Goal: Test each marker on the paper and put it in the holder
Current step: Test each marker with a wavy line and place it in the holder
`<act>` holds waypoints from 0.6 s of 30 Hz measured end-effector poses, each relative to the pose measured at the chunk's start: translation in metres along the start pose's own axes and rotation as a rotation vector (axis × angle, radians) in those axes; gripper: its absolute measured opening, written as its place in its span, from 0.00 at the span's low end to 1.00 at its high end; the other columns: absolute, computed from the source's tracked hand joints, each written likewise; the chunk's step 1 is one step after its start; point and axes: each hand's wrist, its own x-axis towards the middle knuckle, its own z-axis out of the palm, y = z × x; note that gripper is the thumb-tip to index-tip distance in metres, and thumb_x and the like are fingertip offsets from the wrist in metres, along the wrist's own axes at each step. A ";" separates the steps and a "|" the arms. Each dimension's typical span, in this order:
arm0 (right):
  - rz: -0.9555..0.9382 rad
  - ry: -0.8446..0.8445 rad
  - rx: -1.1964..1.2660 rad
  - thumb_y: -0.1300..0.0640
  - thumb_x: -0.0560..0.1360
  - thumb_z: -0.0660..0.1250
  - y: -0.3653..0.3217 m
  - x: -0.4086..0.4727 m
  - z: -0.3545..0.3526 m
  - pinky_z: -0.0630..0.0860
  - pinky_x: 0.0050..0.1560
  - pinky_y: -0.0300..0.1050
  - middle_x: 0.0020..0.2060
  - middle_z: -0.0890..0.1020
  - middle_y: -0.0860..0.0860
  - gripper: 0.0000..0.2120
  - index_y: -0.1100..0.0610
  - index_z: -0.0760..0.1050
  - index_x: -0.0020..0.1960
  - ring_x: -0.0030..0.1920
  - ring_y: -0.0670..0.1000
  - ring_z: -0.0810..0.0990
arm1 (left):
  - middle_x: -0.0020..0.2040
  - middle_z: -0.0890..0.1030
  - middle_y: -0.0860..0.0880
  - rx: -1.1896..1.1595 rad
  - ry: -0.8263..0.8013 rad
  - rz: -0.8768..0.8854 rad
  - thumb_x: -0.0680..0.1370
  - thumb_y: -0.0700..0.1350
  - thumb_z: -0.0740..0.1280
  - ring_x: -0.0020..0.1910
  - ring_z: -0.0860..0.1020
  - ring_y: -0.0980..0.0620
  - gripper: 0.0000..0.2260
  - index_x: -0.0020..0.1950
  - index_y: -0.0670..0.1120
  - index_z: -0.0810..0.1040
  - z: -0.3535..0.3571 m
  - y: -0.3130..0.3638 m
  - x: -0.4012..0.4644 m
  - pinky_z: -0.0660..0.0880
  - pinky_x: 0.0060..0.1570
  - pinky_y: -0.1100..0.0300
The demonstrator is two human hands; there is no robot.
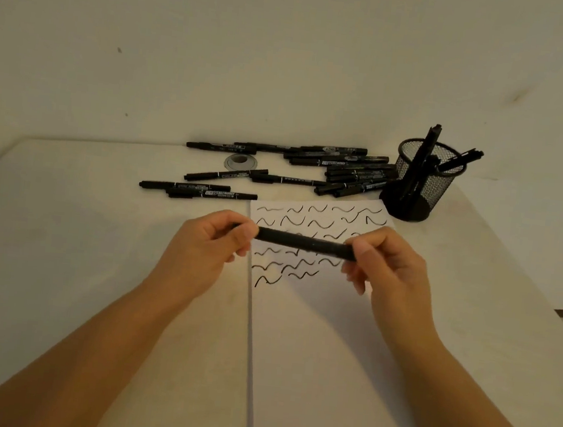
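A black marker [301, 242] is held level above the white paper [323, 338]. My left hand [211, 244] pinches its left end and my right hand [385, 261] pinches its right end. Whether its caps are on, I cannot tell. The upper part of the paper carries several black wavy test strokes [288, 269]. Behind the paper's far right corner stands the black mesh holder [420, 182], with a few markers upright in it. Several loose black markers [311, 171] lie along the back of the table.
A round grey grommet [241, 161] sits in the tabletop among the loose markers. A plain wall rises right behind the table's back edge. The table's right edge [540, 293] runs diagonally past the holder, with floor beyond it.
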 end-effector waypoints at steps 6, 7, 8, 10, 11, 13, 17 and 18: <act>-0.103 -0.314 -0.729 0.46 0.74 0.60 -0.017 0.022 0.001 0.64 0.36 0.33 0.35 0.78 0.41 0.08 0.42 0.77 0.48 0.38 0.41 0.73 | 0.34 0.78 0.67 0.221 0.066 0.188 0.70 0.54 0.64 0.35 0.75 0.69 0.02 0.38 0.61 0.74 0.001 0.025 0.010 0.68 0.35 0.79; -0.135 -0.343 -0.773 0.45 0.74 0.60 -0.022 0.027 0.003 0.64 0.37 0.33 0.35 0.77 0.40 0.10 0.44 0.77 0.51 0.40 0.40 0.73 | 0.36 0.78 0.68 0.252 0.052 0.246 0.69 0.56 0.64 0.36 0.75 0.68 0.01 0.37 0.61 0.74 0.004 0.033 0.011 0.68 0.36 0.79; -0.168 -0.358 -0.796 0.45 0.73 0.60 -0.026 0.031 0.005 0.64 0.38 0.33 0.35 0.76 0.39 0.11 0.45 0.78 0.52 0.40 0.39 0.72 | 0.39 0.78 0.68 0.275 0.040 0.310 0.69 0.57 0.64 0.37 0.76 0.68 0.01 0.37 0.62 0.74 0.007 0.040 0.013 0.69 0.37 0.78; -0.217 -0.370 -0.811 0.45 0.73 0.62 -0.033 0.038 0.007 0.67 0.41 0.34 0.35 0.74 0.37 0.11 0.45 0.77 0.52 0.41 0.38 0.72 | 0.42 0.78 0.65 0.284 0.027 0.422 0.71 0.57 0.65 0.39 0.77 0.65 0.03 0.38 0.62 0.74 0.013 0.055 0.019 0.71 0.40 0.75; -0.226 -0.370 -0.800 0.45 0.73 0.62 -0.035 0.042 0.007 0.69 0.42 0.35 0.36 0.74 0.37 0.10 0.45 0.77 0.51 0.41 0.37 0.73 | 0.42 0.79 0.65 0.272 0.024 0.458 0.71 0.57 0.66 0.40 0.77 0.64 0.03 0.38 0.62 0.75 0.015 0.062 0.022 0.72 0.41 0.74; -0.231 -0.353 -0.765 0.46 0.73 0.64 -0.039 0.050 0.003 0.71 0.43 0.31 0.36 0.75 0.36 0.06 0.44 0.75 0.49 0.41 0.37 0.75 | 0.41 0.79 0.66 0.236 0.012 0.509 0.70 0.57 0.66 0.40 0.77 0.64 0.01 0.39 0.63 0.75 0.021 0.073 0.030 0.72 0.41 0.73; -0.220 -0.211 -0.672 0.53 0.72 0.68 -0.047 0.073 -0.018 0.70 0.42 0.24 0.35 0.77 0.36 0.05 0.47 0.75 0.48 0.43 0.33 0.76 | 0.39 0.79 0.65 0.212 -0.026 0.455 0.74 0.53 0.64 0.39 0.77 0.64 0.05 0.46 0.64 0.74 0.034 0.075 0.062 0.72 0.38 0.73; -0.209 -0.149 -0.650 0.54 0.72 0.68 -0.050 0.080 -0.025 0.71 0.40 0.25 0.35 0.78 0.37 0.05 0.48 0.75 0.48 0.42 0.33 0.76 | 0.39 0.80 0.63 0.315 -0.040 0.428 0.76 0.51 0.63 0.39 0.77 0.63 0.06 0.49 0.63 0.74 0.037 0.070 0.074 0.72 0.39 0.72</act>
